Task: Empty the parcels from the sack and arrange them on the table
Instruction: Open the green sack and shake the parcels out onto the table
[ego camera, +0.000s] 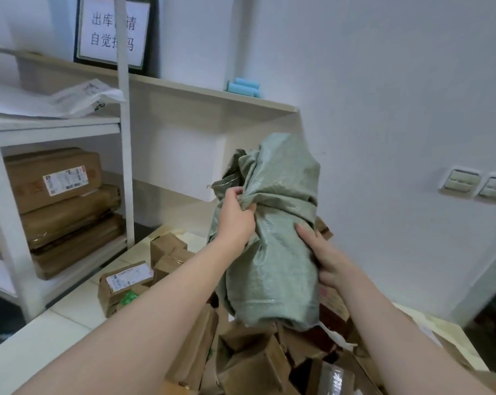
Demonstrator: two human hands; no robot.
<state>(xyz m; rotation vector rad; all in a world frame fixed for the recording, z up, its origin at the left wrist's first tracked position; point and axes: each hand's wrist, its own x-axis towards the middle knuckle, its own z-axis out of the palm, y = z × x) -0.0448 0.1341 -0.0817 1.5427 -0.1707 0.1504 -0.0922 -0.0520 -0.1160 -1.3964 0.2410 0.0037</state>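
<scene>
Both grips are on the green woven sack (272, 223), which is held upright and crumpled over the heap of parcels (249, 363) on the white worktop (27, 346), with its lower end right at the top of the heap. The left grip (235, 215) pinches a bunched fold high on the cloth, fingers curled in. The right grip (326, 260) is wrapped round the sack's side lower down, thumb on the front and the other fingers hidden behind. From where I stand the sack looks slack and mostly empty, though I cannot tell whether a small parcel is caught in its folds. That is the first worry: if the sack is set aside unchecked, an item could go with it or drop out onto the floor. The bigger risk is the heap itself. The brown boxes lie tumbled at all angles, one on another, and the pile reaches toward the near edge of the worktop. Dragging the sack's hem across the top boxes could tip one and start a slide over that edge, and pulling a box from low in the pile would probably do the same. A labelled parcel (127, 280) lies at the left fringe of the pile, near the shelf unit (56, 129) with its own stacked cartons, and anything pushed that way could get mixed up with them.
</scene>
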